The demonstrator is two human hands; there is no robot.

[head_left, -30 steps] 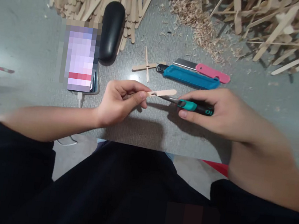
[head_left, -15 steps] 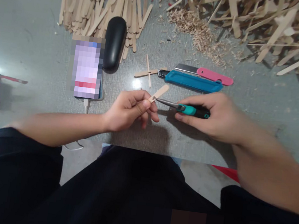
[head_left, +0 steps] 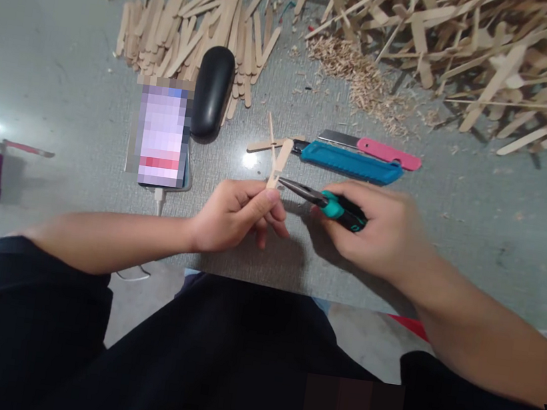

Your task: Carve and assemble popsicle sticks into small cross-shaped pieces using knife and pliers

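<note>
I see the left hand [head_left: 242, 213] pinching a flat, pale wooden stick [head_left: 285, 155] that points to one o'clock. The right hand [head_left: 384, 229] hugs black-and-green metal pliers [head_left: 332, 205], tips by the stick. A blue plastic knife [head_left: 352, 161] lies at their one o'clock on the grey bench [head_left: 498, 221].

Pliers [head_left: 332, 206] before cutter [head_left: 352, 162], right of stick [head_left: 284, 157]

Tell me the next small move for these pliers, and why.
I'd probably pinch lightly at the cut-out in the wooden stick with the pliers. Your left grip holds the stick near its lower end, your right grip has the pliers, and their tips point right at that cut-out. Whether they touch it, I can't tell.
</note>
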